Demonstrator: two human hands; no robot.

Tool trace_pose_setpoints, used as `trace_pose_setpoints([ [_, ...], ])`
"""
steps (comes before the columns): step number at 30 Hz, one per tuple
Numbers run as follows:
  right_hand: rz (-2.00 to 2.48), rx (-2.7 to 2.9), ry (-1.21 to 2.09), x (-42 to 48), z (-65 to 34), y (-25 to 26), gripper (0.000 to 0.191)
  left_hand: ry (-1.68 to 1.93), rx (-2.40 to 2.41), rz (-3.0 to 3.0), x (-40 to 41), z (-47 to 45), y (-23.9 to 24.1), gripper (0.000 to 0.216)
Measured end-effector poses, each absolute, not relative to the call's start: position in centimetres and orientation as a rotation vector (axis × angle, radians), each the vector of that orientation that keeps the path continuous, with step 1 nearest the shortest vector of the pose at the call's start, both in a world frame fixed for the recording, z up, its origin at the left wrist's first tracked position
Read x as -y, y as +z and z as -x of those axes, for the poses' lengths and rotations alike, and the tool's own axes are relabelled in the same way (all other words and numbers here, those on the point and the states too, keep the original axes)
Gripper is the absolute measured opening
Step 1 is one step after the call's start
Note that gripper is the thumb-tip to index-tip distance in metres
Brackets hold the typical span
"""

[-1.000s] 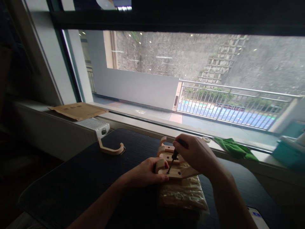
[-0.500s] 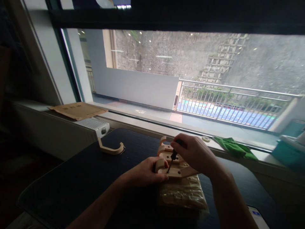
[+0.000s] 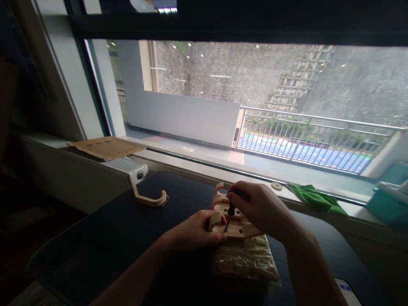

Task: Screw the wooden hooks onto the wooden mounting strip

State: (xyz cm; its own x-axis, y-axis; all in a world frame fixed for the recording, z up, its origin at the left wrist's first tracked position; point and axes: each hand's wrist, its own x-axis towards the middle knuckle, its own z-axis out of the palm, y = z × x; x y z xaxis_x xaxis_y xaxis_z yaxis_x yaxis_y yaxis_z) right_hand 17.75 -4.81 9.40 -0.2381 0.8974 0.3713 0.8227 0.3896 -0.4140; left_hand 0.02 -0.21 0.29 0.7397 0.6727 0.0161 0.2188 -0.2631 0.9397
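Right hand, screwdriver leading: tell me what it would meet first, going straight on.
The front wooden hook; the tip of the screwdriver seems to rest against it, though depth there is unclear.

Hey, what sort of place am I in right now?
Most likely an indoor room used as a casual work spot, though its wider use is unclear. A dark table stands by a large window that looks out on a metal railing, and a screwdriver is in hand over the table.
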Motion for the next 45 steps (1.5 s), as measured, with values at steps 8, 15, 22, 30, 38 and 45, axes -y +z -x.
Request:
trace_pose_setpoints([
  [8, 1.578, 2.069, 0.095, 4.5, -18.2, 9.2, 0.023, 0.510, -0.708, -1.852, 0.1, 0.0, 0.3, 0.025],
  [15, 1.434, 2.162, 0.107, 5.2, -16.7, 9.3, 0.019, 0.492, -0.698, -1.871, 0.1, -0.1, 0.4, 0.020],
  [22, 1.666, 2.030, 0.049, 3.5, -18.5, 8.6, 0.029, 0.506, -0.694, -1.851, 0.1, 0.0, 0.1, 0.025],
  [30, 1.471, 2.138, 0.149, 5.1, -17.0, 9.0, 0.015, 0.502, -0.709, -1.874, 0.0, 0.0, 0.3, 0.023],
  [38, 1.579, 2.073, 0.106, 4.0, -18.6, 8.6, 0.021, 0.507, -0.679, -1.827, 0.1, 0.0, 0.2, 0.024],
  [45, 1.656, 2.059, 0.024, 4.1, -18.4, 8.8, 0.023, 0.506, -0.678, -1.815, 0.0, 0.0, 0.0, 0.024],
])
